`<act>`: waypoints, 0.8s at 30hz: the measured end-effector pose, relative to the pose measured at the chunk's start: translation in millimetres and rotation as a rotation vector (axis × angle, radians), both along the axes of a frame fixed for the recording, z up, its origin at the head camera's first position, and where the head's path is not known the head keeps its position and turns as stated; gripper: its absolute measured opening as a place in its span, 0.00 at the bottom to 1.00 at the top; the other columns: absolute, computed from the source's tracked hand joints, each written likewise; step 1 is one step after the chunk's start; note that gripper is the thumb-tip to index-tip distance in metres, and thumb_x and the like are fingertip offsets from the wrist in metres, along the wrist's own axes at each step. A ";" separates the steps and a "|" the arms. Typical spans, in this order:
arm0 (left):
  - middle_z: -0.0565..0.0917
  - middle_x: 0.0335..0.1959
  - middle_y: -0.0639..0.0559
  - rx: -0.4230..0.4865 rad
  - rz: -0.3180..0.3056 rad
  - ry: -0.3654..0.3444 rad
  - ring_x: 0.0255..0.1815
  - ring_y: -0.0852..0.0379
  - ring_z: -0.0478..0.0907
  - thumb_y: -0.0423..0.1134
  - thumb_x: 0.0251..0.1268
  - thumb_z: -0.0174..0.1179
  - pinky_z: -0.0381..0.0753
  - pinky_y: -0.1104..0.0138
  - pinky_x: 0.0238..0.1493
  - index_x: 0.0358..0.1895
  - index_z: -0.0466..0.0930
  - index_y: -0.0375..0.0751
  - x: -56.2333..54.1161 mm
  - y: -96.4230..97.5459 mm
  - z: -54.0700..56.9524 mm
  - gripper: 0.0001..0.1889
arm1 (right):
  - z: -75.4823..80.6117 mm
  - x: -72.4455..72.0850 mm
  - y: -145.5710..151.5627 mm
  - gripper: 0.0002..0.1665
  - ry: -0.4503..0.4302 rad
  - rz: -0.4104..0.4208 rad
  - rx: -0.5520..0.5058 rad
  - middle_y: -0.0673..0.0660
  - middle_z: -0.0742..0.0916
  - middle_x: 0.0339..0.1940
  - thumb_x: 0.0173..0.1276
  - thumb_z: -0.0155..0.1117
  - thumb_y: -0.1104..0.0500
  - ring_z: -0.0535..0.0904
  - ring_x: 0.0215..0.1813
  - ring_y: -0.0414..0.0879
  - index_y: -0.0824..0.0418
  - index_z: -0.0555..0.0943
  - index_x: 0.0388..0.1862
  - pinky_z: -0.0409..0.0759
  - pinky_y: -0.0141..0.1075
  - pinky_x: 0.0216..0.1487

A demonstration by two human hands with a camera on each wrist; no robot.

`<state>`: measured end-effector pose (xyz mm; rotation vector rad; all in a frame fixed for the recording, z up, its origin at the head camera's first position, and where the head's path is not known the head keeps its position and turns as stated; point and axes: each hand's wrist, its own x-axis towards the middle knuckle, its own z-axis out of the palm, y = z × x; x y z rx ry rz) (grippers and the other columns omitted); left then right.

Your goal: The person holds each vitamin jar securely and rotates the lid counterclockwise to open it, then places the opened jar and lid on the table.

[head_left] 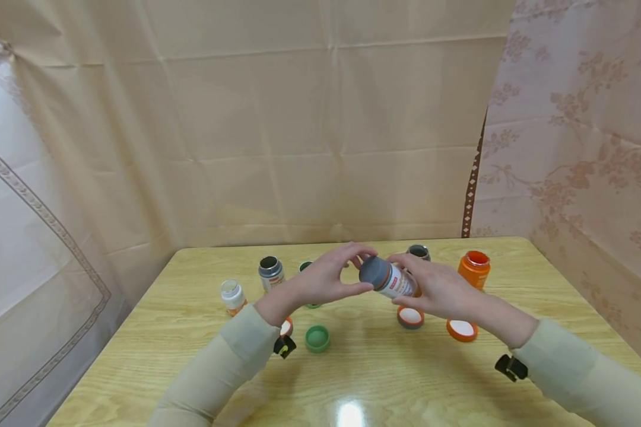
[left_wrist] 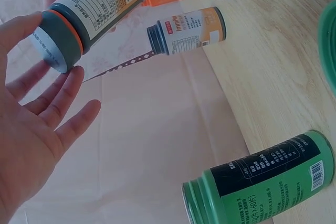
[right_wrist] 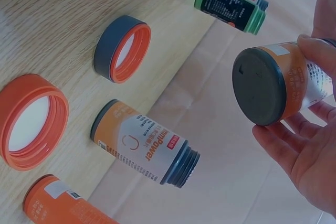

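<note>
A supplement bottle [head_left: 400,283], with a white and orange label, is held tilted above the table. My right hand [head_left: 444,286] grips its body, thumb on the near side in the head view. Its dark base [right_wrist: 258,86] faces the camera in the right wrist view. At the other end, my left hand [head_left: 326,276] pinches the dark grey lid [head_left: 374,271] between thumb and fingertips. An orange ring [left_wrist: 69,29] shows between lid and bottle in the left wrist view. The lid still sits over the bottle's mouth.
Behind the hands stand uncapped bottles: a dark one [head_left: 270,271], a green one [left_wrist: 268,179], another dark one [right_wrist: 140,142] and an orange one [head_left: 474,270]. A white jar [head_left: 232,295] stands left. Nearer lie a green lid [head_left: 317,338], a grey lid [head_left: 410,317] and an orange lid [head_left: 462,330].
</note>
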<state>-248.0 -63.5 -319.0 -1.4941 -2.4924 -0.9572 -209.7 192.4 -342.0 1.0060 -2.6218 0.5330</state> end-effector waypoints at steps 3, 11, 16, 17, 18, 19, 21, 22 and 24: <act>0.80 0.46 0.58 -0.003 0.046 -0.016 0.46 0.62 0.76 0.45 0.61 0.68 0.74 0.66 0.50 0.59 0.73 0.43 -0.4 1.4 -0.5 0.25 | -0.1 0.3 -0.1 0.40 -0.012 0.000 0.002 0.50 0.81 0.43 0.56 0.76 0.48 0.75 0.34 0.41 0.55 0.69 0.63 0.74 0.34 0.30; 0.80 0.50 0.56 -0.041 0.122 -0.039 0.52 0.58 0.75 0.51 0.59 0.69 0.74 0.61 0.53 0.62 0.71 0.43 0.7 1.8 -1.1 0.30 | -0.5 -0.2 -0.2 0.40 -0.027 -0.006 0.011 0.50 0.81 0.44 0.55 0.77 0.49 0.76 0.35 0.42 0.56 0.69 0.63 0.74 0.34 0.31; 0.76 0.60 0.52 -0.020 0.038 -0.044 0.58 0.53 0.74 0.42 0.60 0.69 0.74 0.55 0.56 0.68 0.67 0.42 0.6 -1.1 -1.6 0.34 | -1.8 -1.4 0.9 0.40 -0.013 -0.013 0.016 0.51 0.81 0.44 0.54 0.78 0.49 0.76 0.35 0.42 0.56 0.70 0.63 0.74 0.34 0.30; 0.75 0.61 0.51 -0.014 0.016 -0.043 0.59 0.53 0.74 0.40 0.60 0.69 0.74 0.55 0.56 0.68 0.67 0.42 0.5 -1.6 -1.9 0.33 | -1.9 -1.5 1.0 0.40 -0.011 -0.013 0.016 0.51 0.81 0.44 0.54 0.78 0.49 0.76 0.35 0.43 0.56 0.70 0.63 0.74 0.34 0.30; 0.75 0.61 0.51 -0.009 -0.003 -0.040 0.58 0.54 0.74 0.38 0.60 0.69 0.74 0.55 0.55 0.68 0.67 0.42 0.7 -2.1 -2.0 0.33 | -2.1 -1.6 1.0 0.40 -0.009 -0.013 0.016 0.51 0.81 0.44 0.54 0.78 0.49 0.76 0.35 0.43 0.56 0.70 0.63 0.74 0.34 0.30; 0.75 0.61 0.52 -0.007 -0.015 -0.035 0.58 0.55 0.74 0.36 0.60 0.69 0.75 0.55 0.54 0.68 0.67 0.43 0.7 -2.4 -2.3 0.32 | -2.2 -1.6 1.0 0.40 -0.010 -0.012 0.017 0.51 0.81 0.44 0.54 0.77 0.49 0.76 0.35 0.43 0.56 0.70 0.63 0.74 0.35 0.31; 0.75 0.60 0.52 -0.011 -0.029 -0.027 0.57 0.58 0.74 0.35 0.60 0.69 0.75 0.57 0.53 0.67 0.69 0.43 1.3 -2.6 -2.4 0.31 | -2.4 -1.3 1.0 0.41 -0.010 -0.012 0.019 0.51 0.81 0.44 0.54 0.78 0.49 0.76 0.36 0.43 0.56 0.70 0.63 0.74 0.35 0.31; 0.75 0.60 0.53 -0.016 -0.028 -0.025 0.57 0.58 0.74 0.34 0.60 0.68 0.75 0.58 0.53 0.66 0.69 0.44 1.5 -2.6 -2.7 0.30 | -2.5 -1.0 1.0 0.41 -0.011 -0.012 0.020 0.51 0.81 0.44 0.54 0.78 0.49 0.77 0.36 0.43 0.56 0.70 0.63 0.74 0.35 0.31; 0.76 0.59 0.53 -0.024 -0.025 -0.026 0.56 0.59 0.74 0.34 0.60 0.68 0.74 0.60 0.52 0.66 0.69 0.44 1.7 -2.2 -3.3 0.30 | -2.9 -0.6 1.2 0.41 -0.013 -0.013 0.024 0.52 0.82 0.45 0.53 0.78 0.49 0.77 0.36 0.44 0.57 0.70 0.64 0.74 0.35 0.31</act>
